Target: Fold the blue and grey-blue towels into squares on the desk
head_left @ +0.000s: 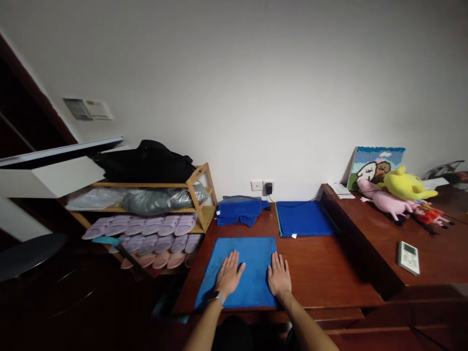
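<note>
Reddish-brown wood fills the table [329, 273] I'm watching, and flat on it, near the front edge, lies a light blue cloth [252, 268]. Left hand [229, 275] is spread palm-down on the cloth, thumb out; right hand [280, 278] lies flat along its right edge. Both are unfolded, and I see neither gripping anything. Behind them, up against the pale wall [234, 87], I have a bunched blue cloth [239, 213] on the left and darker folded blue fabric [307, 218] on the right, with a black plug [269, 188] in the socket between and above them. Over to my left, a wooden rack [199, 183] carries rows of slippers [149, 225] below and a black bag [146, 163] on top. To the right, a higher brown surface [365, 229] holds a yellow plush toy [404, 184], a pink one and a small white device [408, 257].
</note>
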### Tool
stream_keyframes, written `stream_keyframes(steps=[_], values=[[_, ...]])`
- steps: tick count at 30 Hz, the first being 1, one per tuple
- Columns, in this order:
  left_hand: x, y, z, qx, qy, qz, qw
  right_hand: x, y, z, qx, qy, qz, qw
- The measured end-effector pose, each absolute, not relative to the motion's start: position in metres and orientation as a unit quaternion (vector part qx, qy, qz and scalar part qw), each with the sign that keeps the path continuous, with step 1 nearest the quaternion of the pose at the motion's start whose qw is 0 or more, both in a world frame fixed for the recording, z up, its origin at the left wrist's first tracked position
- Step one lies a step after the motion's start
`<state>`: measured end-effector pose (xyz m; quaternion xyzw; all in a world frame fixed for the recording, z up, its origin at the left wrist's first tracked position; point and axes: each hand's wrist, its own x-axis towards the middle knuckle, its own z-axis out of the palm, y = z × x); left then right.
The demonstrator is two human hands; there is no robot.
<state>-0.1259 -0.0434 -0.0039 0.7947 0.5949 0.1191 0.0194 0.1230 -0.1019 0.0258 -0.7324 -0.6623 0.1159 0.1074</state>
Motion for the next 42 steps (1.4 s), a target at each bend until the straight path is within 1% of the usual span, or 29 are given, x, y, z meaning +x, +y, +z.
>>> stream_keyframes(steps=[3,5,12,19,26,29,33,35,37,39,42], values=[[-0.178,-0.041,-0.007,0.758,0.64,0.128,-0.009,0.123,-0.102,0.028,-0.734,-0.66,0.122,0.103],[-0.194,-0.044,-0.01,0.753,0.643,0.137,-0.022,0.123,-0.102,0.028,-0.735,-0.659,0.122,0.102],[-0.191,-0.051,-0.01,0.755,0.638,0.146,-0.024,0.123,-0.1,0.031,-0.742,-0.655,0.118,0.081],[-0.195,-0.047,-0.016,0.756,0.636,0.15,-0.029,0.125,-0.061,0.05,-0.733,-0.659,0.134,0.105],[-0.205,-0.044,-0.019,0.762,0.631,0.139,-0.043,0.124,-0.05,0.036,-0.721,-0.666,0.151,0.116],[-0.178,-0.038,-0.006,0.773,0.616,0.144,-0.044,0.125,-0.05,0.031,-0.72,-0.666,0.152,0.122],[-0.088,-0.031,0.013,0.836,0.527,0.153,-0.012,0.126,-0.049,0.029,-0.718,-0.669,0.148,0.119],[-0.041,-0.028,0.014,0.868,0.474,0.144,0.016,0.127,-0.049,0.028,-0.715,-0.676,0.143,0.109],[-0.011,-0.025,0.01,0.877,0.458,0.139,0.035,0.127,-0.049,0.027,-0.71,-0.684,0.139,0.099],[-0.003,-0.023,0.002,0.875,0.463,0.135,0.044,0.127,-0.049,0.026,-0.707,-0.687,0.137,0.096],[-0.032,-0.019,-0.003,0.866,0.483,0.124,0.044,0.126,-0.05,0.028,-0.714,-0.678,0.135,0.105]])
